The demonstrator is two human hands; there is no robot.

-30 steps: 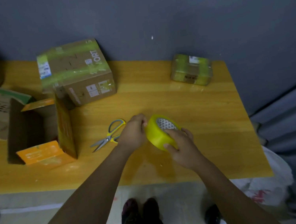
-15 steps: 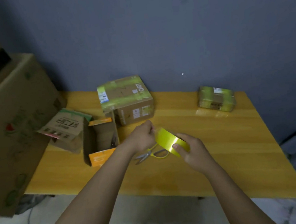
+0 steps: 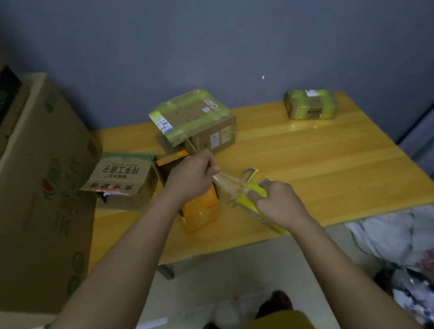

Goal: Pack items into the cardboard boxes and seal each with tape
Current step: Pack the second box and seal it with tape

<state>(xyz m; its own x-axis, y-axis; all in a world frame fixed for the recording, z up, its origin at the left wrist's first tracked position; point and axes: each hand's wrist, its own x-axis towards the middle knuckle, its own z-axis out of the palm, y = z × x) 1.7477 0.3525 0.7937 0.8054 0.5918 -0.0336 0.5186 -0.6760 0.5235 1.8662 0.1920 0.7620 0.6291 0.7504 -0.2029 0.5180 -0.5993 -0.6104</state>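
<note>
Left hand point(image 3: 193, 175) pinched tape end | right hand point(image 3: 278, 206) gripped tape roll point(image 3: 252, 201) at table point(image 3: 338, 174) centre, strip taut for sealing | open orange box point(image 3: 200, 212) at 9 o'clock of roll.

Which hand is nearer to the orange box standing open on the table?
Left. The left hand hovers just above the orange box, pinching the tape end. The right hand is off to the box's right, gripping the yellow tape roll.
</note>
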